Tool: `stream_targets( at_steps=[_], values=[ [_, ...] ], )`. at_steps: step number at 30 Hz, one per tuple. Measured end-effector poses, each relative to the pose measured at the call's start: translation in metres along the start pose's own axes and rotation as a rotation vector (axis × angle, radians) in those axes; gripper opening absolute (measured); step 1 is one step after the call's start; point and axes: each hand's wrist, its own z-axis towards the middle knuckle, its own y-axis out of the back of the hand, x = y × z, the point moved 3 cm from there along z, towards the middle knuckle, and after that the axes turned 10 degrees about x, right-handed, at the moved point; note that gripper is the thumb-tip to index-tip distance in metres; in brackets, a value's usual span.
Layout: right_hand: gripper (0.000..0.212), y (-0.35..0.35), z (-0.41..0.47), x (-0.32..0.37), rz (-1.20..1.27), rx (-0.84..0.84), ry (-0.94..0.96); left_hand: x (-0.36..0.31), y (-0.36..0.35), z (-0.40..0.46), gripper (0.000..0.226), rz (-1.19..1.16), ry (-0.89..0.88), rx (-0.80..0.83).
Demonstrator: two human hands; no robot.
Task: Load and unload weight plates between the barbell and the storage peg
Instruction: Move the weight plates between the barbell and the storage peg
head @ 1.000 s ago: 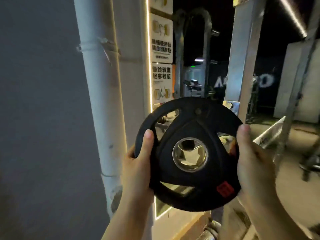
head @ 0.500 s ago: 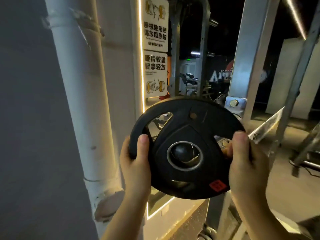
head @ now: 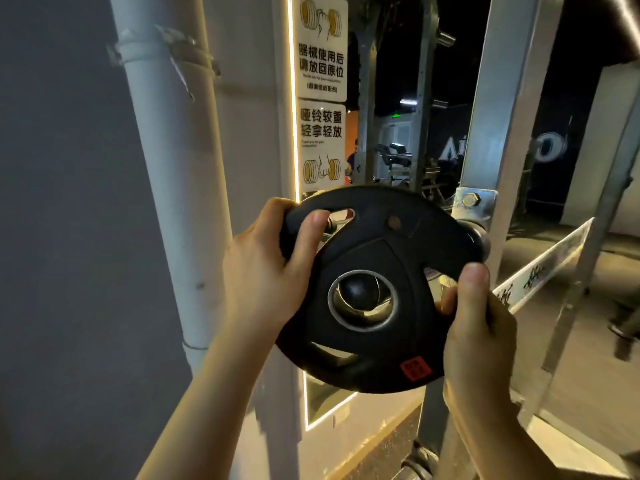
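Note:
A black weight plate [head: 374, 258] with three grip slots and a red label is held upright in front of me. My left hand [head: 263, 271] grips its upper left rim, thumb through a slot. My right hand [head: 481, 327] grips its right rim, thumb on the face. The dark rounded end of a storage peg [head: 356, 291] shows inside the plate's steel-lined centre hole. The peg's base [head: 479, 233] juts from a bolted bracket on the rack upright [head: 498, 98] behind the plate's upper right edge. No barbell is in view.
A white pipe [head: 173, 168] runs down the grey wall at left. A lit mirror edge with two white signs [head: 322, 98] stands behind the plate. Slanted steel rack beams [head: 588, 271] and gym machines lie to the right.
The plate has risen and moved toward the rack, and the peg's end now sits in its centre hole. My left hand has shifted higher on the rim.

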Motion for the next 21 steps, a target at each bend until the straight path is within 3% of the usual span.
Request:
stream_targets(
  at_steps=[3,7,10,15,21],
  values=[
    [0.033,-0.001,0.003,0.007,-0.039,0.018,0.188,0.013,-0.014,-0.008,0.029,-0.198,0.026,-0.094],
    [0.021,0.0,0.008,0.02,-0.13,0.108,0.374,0.028,-0.034,-0.022,0.034,-0.391,0.08,-0.259],
    [0.034,-0.001,0.011,0.029,-0.202,0.195,0.452,0.032,-0.043,-0.031,0.032,-0.453,0.118,-0.322],
    [0.049,-0.001,0.025,0.045,-0.391,0.268,0.414,0.03,-0.05,-0.044,0.026,-0.546,0.214,-0.374],
    [0.059,-0.028,0.043,0.092,-0.852,0.416,0.411,0.032,-0.078,-0.068,0.043,-0.775,0.591,-0.4]
  ],
)
